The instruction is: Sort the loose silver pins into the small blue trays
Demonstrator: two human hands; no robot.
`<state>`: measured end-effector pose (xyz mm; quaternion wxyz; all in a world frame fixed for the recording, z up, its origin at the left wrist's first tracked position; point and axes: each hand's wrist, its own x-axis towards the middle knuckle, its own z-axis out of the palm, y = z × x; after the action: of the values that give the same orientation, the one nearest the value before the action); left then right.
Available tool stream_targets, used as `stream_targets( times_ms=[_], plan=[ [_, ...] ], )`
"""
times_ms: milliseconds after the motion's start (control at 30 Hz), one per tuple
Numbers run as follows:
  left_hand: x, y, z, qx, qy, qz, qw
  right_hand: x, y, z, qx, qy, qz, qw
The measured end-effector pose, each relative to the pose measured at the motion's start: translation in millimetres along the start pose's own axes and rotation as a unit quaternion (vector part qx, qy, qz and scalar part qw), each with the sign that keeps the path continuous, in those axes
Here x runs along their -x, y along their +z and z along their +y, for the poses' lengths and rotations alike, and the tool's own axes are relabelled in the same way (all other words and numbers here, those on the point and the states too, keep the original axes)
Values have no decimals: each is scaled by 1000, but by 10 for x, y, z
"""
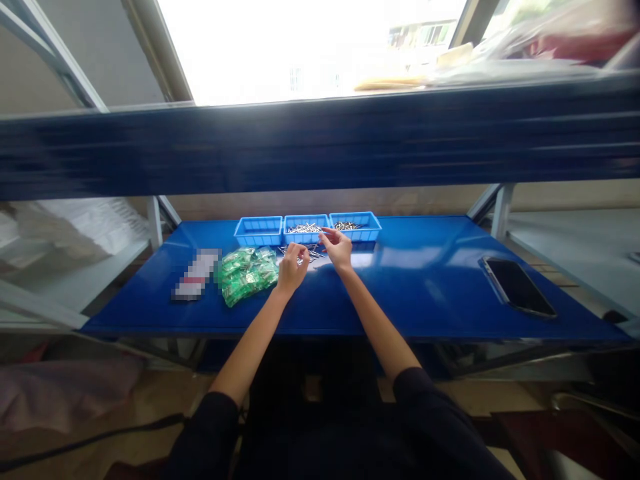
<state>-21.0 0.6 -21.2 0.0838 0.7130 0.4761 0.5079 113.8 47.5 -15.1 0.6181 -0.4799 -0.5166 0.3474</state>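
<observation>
Three blue trays stand in a row at the back of the blue table (425,287). The left tray (259,231) shows no pieces, the middle tray (306,229) holds silvery metal pieces, and the right tray (355,227) holds darker and brassy ones. My left hand (293,268) is over loose metal pieces (316,252), its fingers pressed together; what they hold, if anything, is too small to make out. My right hand (337,247) is in front of the middle and right trays, thumb and fingers apart. Green packets (247,273) lie left of my left hand.
A phone (517,287) lies at the right of the table. At the left is a blurred-out pale strip (197,275). A dark blue shelf beam (320,143) crosses above the table's back. Side shelves stand at both ends.
</observation>
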Motion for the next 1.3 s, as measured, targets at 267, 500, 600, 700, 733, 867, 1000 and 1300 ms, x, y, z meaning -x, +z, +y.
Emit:
stream_targets(
  times_ms=[267,500,600,700,733,867,1000,1300],
  plan=[
    [9,28,-23,17,5,25,1000,24,18,36,6,21,1,1000],
    [28,-1,17,-1,-7,8,1000,74,21,-4,25,30,-8,999],
    [35,-19,19,-5,-6,13,1000,74,12,4,43,22,5,999],
    [38,-26,32,-3,-5,10,1000,71,-8,-19,40,32,4,999],
    [39,-26,40,-3,-6,8,1000,71,-14,-34,31,39,1,999],
    [40,-25,77,-4,-11,1,1000,77,-19,-96,-20,71,-15,997],
    [41,-29,82,-14,-26,-16,999,91,5,-130,-60,99,-21,993],
    [61,4,75,-61,2,-37,997,32,-46,-120,-75,153,-9,985]
  ],
)
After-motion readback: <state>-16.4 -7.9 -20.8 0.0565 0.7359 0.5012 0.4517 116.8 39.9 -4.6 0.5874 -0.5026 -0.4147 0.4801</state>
